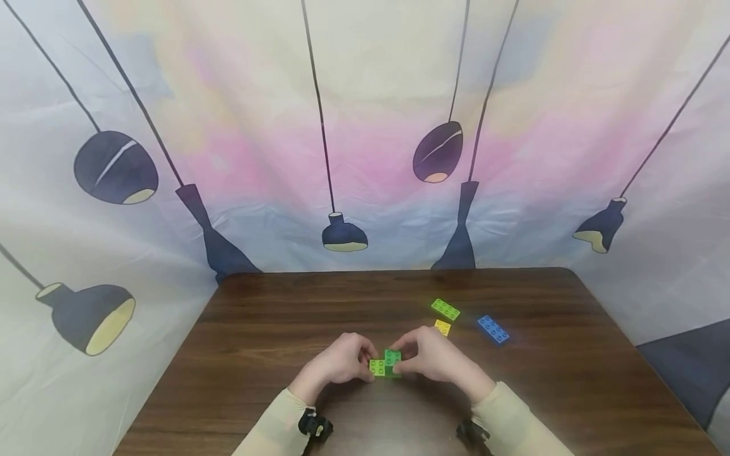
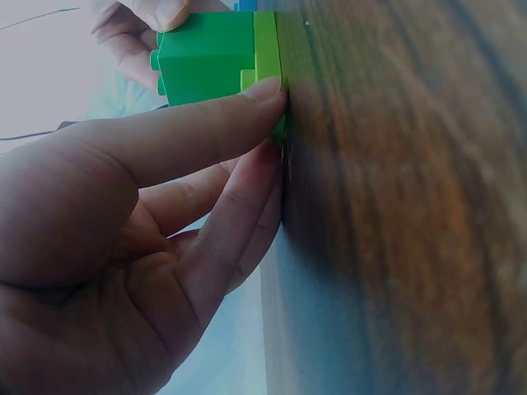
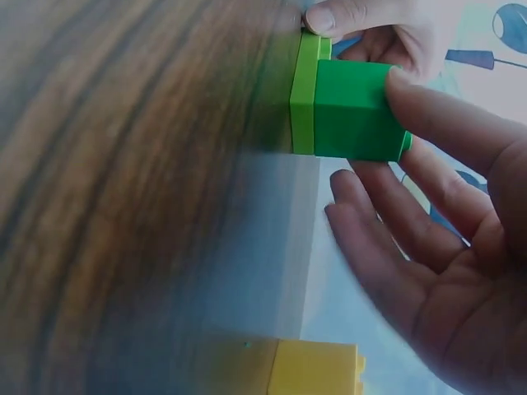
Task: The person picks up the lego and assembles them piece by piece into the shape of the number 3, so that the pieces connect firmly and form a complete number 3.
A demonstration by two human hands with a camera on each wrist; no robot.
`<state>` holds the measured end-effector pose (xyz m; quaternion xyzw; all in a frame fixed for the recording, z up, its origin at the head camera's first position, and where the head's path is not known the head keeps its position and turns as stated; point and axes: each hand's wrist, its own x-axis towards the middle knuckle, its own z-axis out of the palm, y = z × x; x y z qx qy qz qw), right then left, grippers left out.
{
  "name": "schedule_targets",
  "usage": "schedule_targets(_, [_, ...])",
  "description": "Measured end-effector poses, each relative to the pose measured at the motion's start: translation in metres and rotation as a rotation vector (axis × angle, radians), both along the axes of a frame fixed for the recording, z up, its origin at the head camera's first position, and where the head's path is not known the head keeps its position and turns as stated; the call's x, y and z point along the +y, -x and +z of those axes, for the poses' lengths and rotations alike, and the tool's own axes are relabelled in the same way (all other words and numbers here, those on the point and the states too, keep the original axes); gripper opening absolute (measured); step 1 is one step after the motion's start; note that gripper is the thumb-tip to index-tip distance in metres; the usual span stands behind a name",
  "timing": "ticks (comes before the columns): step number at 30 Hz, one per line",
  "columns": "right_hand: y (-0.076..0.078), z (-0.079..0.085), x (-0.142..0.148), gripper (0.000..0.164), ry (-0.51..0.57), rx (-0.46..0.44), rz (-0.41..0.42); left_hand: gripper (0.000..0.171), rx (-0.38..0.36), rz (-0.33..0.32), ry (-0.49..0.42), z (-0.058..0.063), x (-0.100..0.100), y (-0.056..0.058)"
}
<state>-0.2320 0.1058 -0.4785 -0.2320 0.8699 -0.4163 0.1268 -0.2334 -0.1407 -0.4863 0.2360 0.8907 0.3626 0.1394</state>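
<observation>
A flat lime-green brick [image 1: 377, 367] lies on the table near its front middle. On its right end sits a taller green brick [image 3: 354, 111], studs up, flush against it as far as the right wrist view shows. My left hand [image 1: 344, 358] pinches the left end of the lime brick, thumb and fingertips down at the tabletop. With thumb and fingers on opposite sides, my right hand [image 1: 433, 354] grips the green brick near its top. In the left wrist view, my left thumb covers part of the lime brick.
Beyond my right hand stands a yellow brick [image 1: 441, 327], partly hidden by that hand. Behind it lies another flat lime-green brick [image 1: 445, 309], and a flat blue brick [image 1: 493, 329] lies farther right. A lamp-printed cloth [image 1: 376, 126] hangs behind the brown wooden table [image 1: 274, 316].
</observation>
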Motion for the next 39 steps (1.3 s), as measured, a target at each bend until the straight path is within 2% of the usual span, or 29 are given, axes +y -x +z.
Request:
schedule_targets(4, [0.0001,-0.0004,0.0003,0.026,0.014,-0.026,-0.001,0.027,-0.012,0.005,0.01,-0.0009,-0.0005,0.0001])
schedule_targets(20, [0.0009,0.0011,-0.0009,0.026,0.018,-0.026,0.013,0.029,-0.004,-0.004,0.006,-0.0001,-0.0006,0.0005])
schedule_targets(39, [0.0042,-0.0009,0.0003,0.026,-0.017,0.006,0.044,0.028,0.005,-0.009,0.019,-0.0006,-0.0007,0.0013])
